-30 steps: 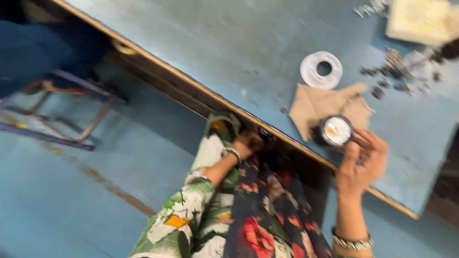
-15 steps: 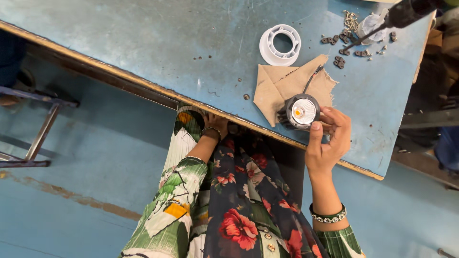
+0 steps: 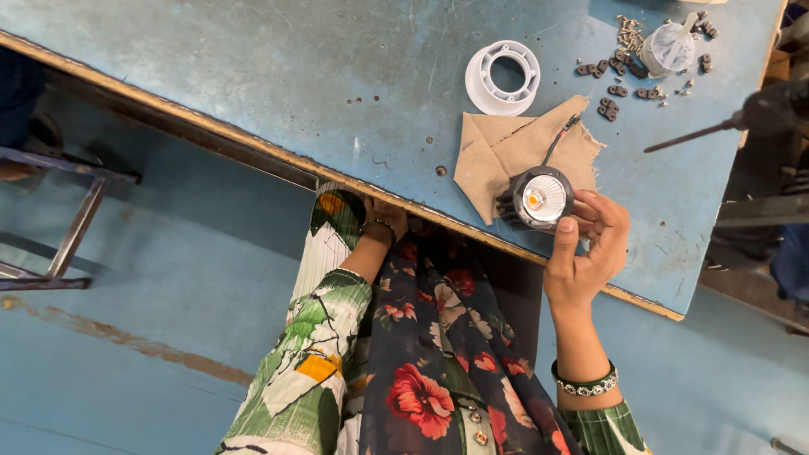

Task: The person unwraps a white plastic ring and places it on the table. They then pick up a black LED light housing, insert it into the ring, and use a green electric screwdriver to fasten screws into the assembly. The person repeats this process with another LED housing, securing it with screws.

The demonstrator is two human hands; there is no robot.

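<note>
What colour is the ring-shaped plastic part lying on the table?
White; the ring-shaped plastic part shows clearly in the head view, against the blue table.

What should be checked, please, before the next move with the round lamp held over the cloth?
1. Right hand on the round lamp: ok, thumb and fingers touch its rim.
2. Lamp over the tan cloth: ok.
3. Lamp's wire free: ok, it trails across the cloth, apart from the white ring.
4. Left hand free: cannot tell, it is tucked under the table edge.
5. Small dark parts within reach: ok, lying beyond the cloth.
</note>
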